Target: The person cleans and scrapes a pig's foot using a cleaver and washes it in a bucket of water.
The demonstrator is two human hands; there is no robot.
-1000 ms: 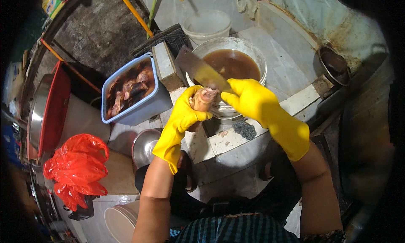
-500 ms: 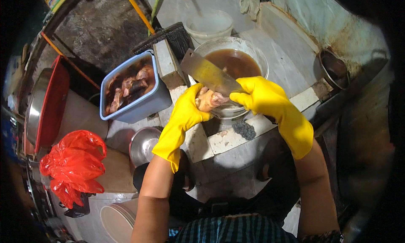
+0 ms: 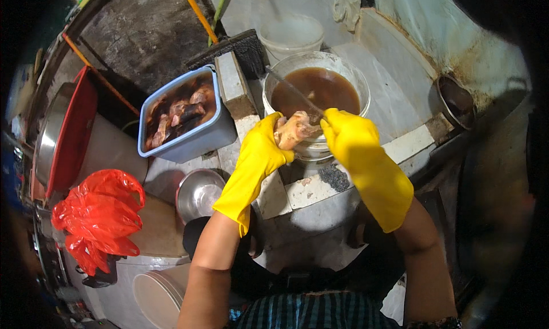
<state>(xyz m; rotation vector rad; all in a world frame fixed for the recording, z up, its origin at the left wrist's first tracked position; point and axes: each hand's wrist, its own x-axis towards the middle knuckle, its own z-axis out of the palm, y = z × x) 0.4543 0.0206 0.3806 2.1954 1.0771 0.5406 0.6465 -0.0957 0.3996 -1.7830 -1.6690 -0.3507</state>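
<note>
My left hand [image 3: 258,152], in a yellow rubber glove, is closed around a piece of raw poultry [image 3: 296,130], pale with pinkish flesh at its right end. In my right hand [image 3: 353,140], gloved alike, is the handle of a metal cleaver [image 3: 290,88]. Its blade points up and left and shows almost edge-on, just above the meat. Whether the blade touches the meat I cannot tell. Both hands are over the near rim of a white bucket [image 3: 366,94] holding brown liquid.
Left of the bucket stands a blue tub [image 3: 197,144] with meat pieces in dark liquid. A steel bowl [image 3: 200,194], a red plastic bag [image 3: 103,220] and pale buckets [image 3: 157,300] lie nearer. A white tiled ledge [image 3: 311,193] runs before the bucket. Another white bucket [image 3: 291,34] stands behind.
The cleaver has turned from showing its broad face to nearly edge-on, and my right wrist has rotated with it. The poultry piece has tilted upward in my left hand.
</note>
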